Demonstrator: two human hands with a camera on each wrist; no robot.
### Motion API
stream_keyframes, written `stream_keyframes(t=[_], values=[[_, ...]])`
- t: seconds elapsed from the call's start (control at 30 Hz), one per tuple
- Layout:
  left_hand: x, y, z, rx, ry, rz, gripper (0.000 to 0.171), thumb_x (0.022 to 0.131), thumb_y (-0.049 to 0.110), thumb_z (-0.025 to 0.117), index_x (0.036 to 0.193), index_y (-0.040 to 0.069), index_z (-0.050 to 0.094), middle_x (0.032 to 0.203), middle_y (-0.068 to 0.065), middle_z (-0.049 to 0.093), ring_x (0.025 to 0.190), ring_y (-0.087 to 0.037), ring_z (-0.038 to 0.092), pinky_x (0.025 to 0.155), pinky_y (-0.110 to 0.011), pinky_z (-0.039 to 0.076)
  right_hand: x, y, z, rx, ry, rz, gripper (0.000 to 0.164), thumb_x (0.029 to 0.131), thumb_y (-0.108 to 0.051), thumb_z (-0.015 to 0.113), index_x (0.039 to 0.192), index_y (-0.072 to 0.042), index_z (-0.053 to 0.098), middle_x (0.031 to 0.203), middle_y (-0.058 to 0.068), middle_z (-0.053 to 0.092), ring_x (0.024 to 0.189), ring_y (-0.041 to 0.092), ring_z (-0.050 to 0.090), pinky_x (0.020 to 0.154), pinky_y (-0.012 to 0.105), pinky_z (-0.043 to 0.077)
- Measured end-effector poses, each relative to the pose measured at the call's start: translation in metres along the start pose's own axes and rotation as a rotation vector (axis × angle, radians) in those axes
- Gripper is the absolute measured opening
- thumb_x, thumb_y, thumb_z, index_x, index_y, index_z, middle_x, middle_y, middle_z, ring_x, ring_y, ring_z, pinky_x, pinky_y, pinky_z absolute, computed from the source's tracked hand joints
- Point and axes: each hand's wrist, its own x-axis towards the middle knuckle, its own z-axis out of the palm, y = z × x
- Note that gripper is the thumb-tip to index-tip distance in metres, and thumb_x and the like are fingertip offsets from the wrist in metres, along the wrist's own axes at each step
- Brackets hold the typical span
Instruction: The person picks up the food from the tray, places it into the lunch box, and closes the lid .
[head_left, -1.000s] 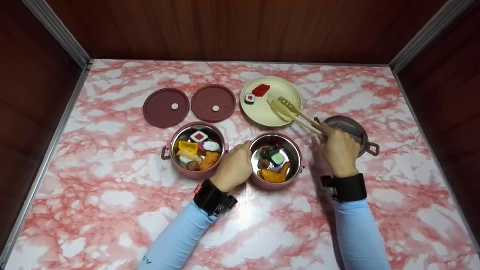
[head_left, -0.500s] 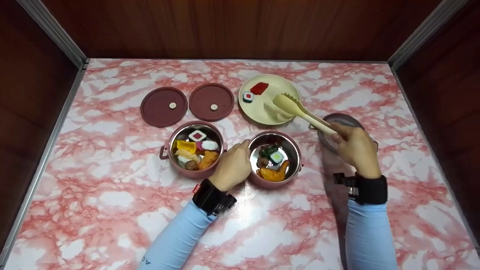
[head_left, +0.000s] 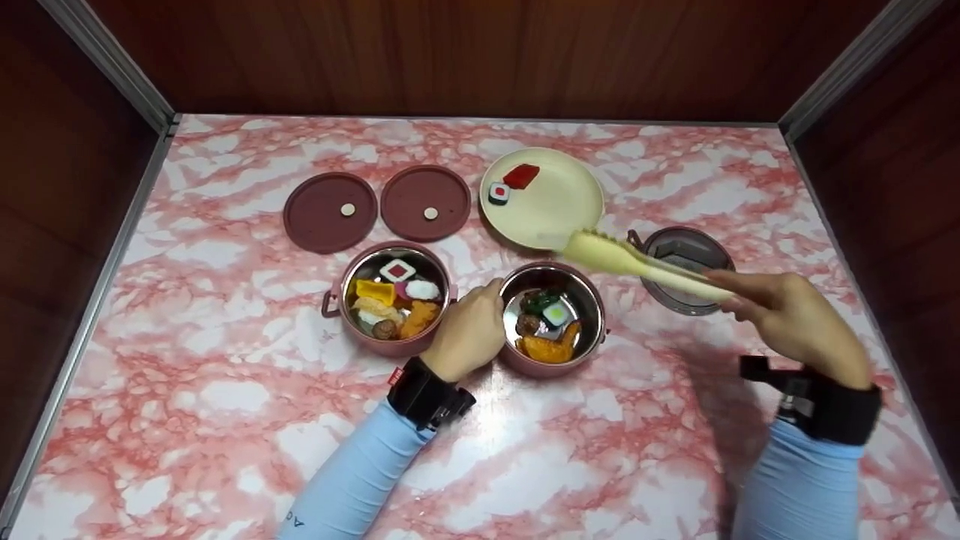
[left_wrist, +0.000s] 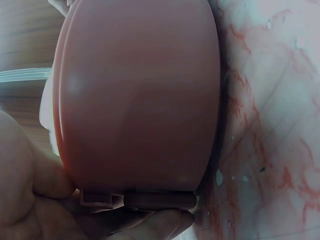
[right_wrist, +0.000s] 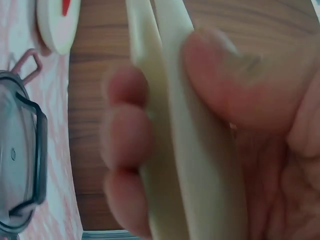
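Note:
My left hand (head_left: 469, 330) grips the side handle of the right-hand pink pot (left_wrist: 140, 100), thumb by the rim and fingers under the handle. Inside that pot lie a play chicken wing (head_left: 547, 349), a meatball (head_left: 528, 325), a sushi roll (head_left: 555, 314) and dark greens (head_left: 538, 301). Off to the right, my right hand (head_left: 799, 322) holds cream tongs (head_left: 637, 266) by their arms, which lie close together in the right wrist view. The blurred tong tips hang between the plate's near rim and the pot. On the cream plate (head_left: 562, 172) sit a red piece (head_left: 521, 176) and a sushi roll (head_left: 499, 193).
Left of my left hand stands a second pink pot (head_left: 390, 347) with several play foods. Two maroon lids (head_left: 322, 225) lie behind it side by side. A round dark see-through lid or dish (head_left: 686, 259) with handles sits under the tongs at right. Wooden walls (head_left: 480, 60) enclose the table.
My right hand has moved right and toward me, drawing the tongs off the plate until their tips sit at its near edge. The left hand keeps its grip on the pot.

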Motion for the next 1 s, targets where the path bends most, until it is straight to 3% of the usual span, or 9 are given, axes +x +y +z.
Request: stream_keyframes(t=[0.07,0.17,0.33,0.5,0.73,1.0], values=[[0.0,0.0,0.0,0.009,0.008,0.012,0.041,0.103,0.012,0.041,0.14,-0.005,0.05,0.12,-0.022,0.064,0.109,-0.035,0.063,0.093,-0.047,0.051,-0.003,0.002,-0.005,0.003,-0.045,-0.045,0.034,0.097,-0.008,0.063,0.13,-0.013,0.067,0.09,0.005,0.072,0.071,0.009,0.06,0.059,0.016,0.042],[0.0,-0.001,0.0,0.013,0.02,0.029,0.041,0.103,0.011,0.04,0.139,-0.005,0.051,0.118,-0.022,0.065,0.106,-0.035,0.063,0.091,-0.047,0.052,-0.005,0.001,-0.009,-0.047,-0.083,-0.143,0.035,0.093,-0.001,0.066,0.127,-0.012,0.07,0.094,0.001,0.073,0.069,0.006,0.058,0.059,0.015,0.043],[0.001,0.0,0.0,0.013,0.022,0.027,0.041,0.103,0.011,0.04,0.139,-0.006,0.051,0.118,-0.022,0.065,0.105,-0.035,0.064,0.091,-0.046,0.053,-0.003,-0.006,-0.009,-0.24,-0.054,-0.265,0.036,0.087,-0.004,0.073,0.12,-0.018,0.074,0.097,-0.005,0.073,0.075,0.007,0.059,0.063,0.021,0.048],[0.002,0.0,0.0,0.008,0.013,0.016,0.042,0.104,0.012,0.04,0.141,-0.005,0.05,0.119,-0.021,0.065,0.107,-0.034,0.063,0.093,-0.046,0.052,0.002,-0.018,-0.012,-0.362,-0.033,-0.269,0.036,0.085,-0.008,0.076,0.117,-0.025,0.076,0.099,-0.003,0.074,0.079,0.016,0.065,0.06,0.039,0.052],[0.001,0.0,-0.001,0.01,0.014,0.024,0.042,0.103,0.011,0.039,0.139,-0.005,0.051,0.119,-0.021,0.065,0.107,-0.034,0.063,0.092,-0.047,0.052,0.011,-0.035,-0.013,-0.416,-0.018,-0.317,0.04,0.078,-0.003,0.08,0.111,-0.026,0.078,0.096,-0.002,0.074,0.078,0.023,0.068,0.064,0.045,0.055],[0.001,0.0,-0.001,0.006,0.002,0.002,0.043,0.104,0.012,0.04,0.141,-0.006,0.049,0.122,-0.022,0.064,0.109,-0.035,0.062,0.095,-0.046,0.051,0.012,-0.045,-0.016,-0.453,0.027,-0.346,0.048,0.075,0.002,0.079,0.117,-0.021,0.075,0.1,0.006,0.075,0.074,0.03,0.067,0.064,0.051,0.049]])
